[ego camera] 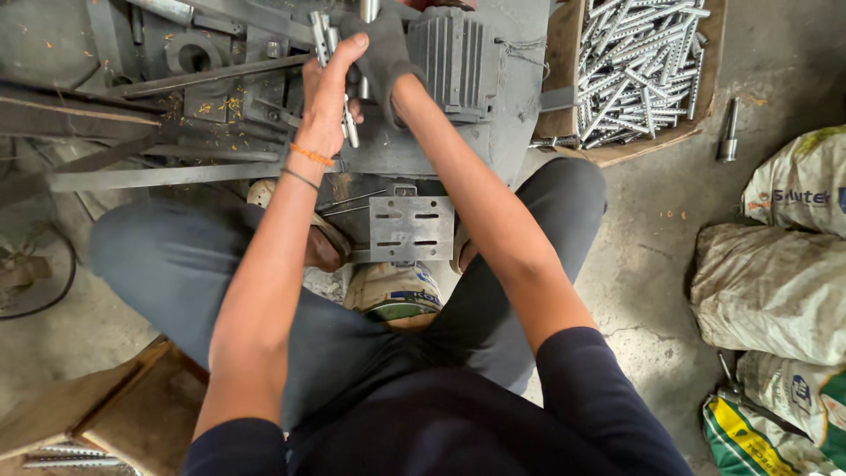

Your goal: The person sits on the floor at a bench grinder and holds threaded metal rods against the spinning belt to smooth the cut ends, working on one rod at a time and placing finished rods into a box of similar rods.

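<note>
Holding a small bundle of slotted metal strips (328,53) upright, the bare left hand (326,101) keeps its grip curled narrow around them, against the grey machine (458,62). Just beside it, the right hand (383,57), in a dark glove, has its grip wrapped around a metal rod (368,11). A cardboard box (564,62) of similar strips sits on the floor to the right

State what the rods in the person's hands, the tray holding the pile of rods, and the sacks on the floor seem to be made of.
Rods: bright, silvery, reflective metal, probably steel.
Tray: brown, matte, flat-walled; looks like cardboard, possibly wood.
Sacks: dull, creased, with a fine weave; probably woven plastic.
</note>
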`<action>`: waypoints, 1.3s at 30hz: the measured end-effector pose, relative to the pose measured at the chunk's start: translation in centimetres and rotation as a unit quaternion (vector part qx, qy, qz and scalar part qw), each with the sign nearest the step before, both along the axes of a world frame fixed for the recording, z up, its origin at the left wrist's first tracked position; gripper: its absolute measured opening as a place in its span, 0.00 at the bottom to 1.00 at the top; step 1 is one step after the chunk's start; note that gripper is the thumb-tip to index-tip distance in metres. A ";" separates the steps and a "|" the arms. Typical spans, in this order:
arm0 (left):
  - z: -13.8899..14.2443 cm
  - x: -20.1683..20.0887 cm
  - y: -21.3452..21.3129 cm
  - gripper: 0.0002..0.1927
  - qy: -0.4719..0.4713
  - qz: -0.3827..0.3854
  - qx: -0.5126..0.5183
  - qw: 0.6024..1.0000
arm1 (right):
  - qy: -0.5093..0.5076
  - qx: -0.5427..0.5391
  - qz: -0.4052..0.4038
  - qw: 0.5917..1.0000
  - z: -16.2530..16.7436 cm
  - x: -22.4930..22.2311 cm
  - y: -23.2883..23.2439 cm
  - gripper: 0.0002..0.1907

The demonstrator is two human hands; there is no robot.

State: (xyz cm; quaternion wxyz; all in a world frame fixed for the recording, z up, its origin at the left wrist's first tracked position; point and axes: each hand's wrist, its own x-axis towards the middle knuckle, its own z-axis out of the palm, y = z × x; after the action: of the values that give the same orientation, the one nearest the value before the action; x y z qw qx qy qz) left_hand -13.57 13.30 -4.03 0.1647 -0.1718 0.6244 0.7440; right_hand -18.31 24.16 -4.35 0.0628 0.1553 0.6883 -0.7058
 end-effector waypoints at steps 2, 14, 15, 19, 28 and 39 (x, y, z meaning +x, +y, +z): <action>0.1 -0.9 0.2 0.31 0.013 0.003 0.010 1.000 | -0.007 -0.036 0.003 0.999 0.1 -0.7 0.2 0.12; 0.7 -3.3 1.2 0.35 0.051 -0.009 -0.029 0.998 | 0.018 -0.115 0.034 0.993 -0.3 -2.7 1.7 0.08; 0.6 -3.4 1.2 0.36 0.053 -0.014 -0.030 0.998 | 0.020 -0.115 0.034 0.993 -0.5 -2.8 1.8 0.07; 0.2 -4.1 1.7 0.40 0.038 0.013 -0.054 0.998 | 0.045 -0.097 0.033 0.994 -1.0 -3.3 2.1 0.06; 0.3 -4.6 1.5 0.37 0.056 0.004 -0.058 0.997 | -0.004 -0.234 0.044 0.971 -0.9 -3.6 2.0 0.08; 1.2 -4.2 1.1 0.29 0.071 0.011 -0.041 0.997 | -0.002 -0.219 0.083 0.972 -0.7 -3.1 1.6 0.09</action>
State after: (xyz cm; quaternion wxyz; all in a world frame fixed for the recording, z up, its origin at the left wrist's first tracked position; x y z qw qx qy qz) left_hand -17.81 14.39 -2.81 0.1048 -0.1320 0.6629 0.7295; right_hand -21.46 25.76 -5.02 0.1549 0.0817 0.5272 -0.8315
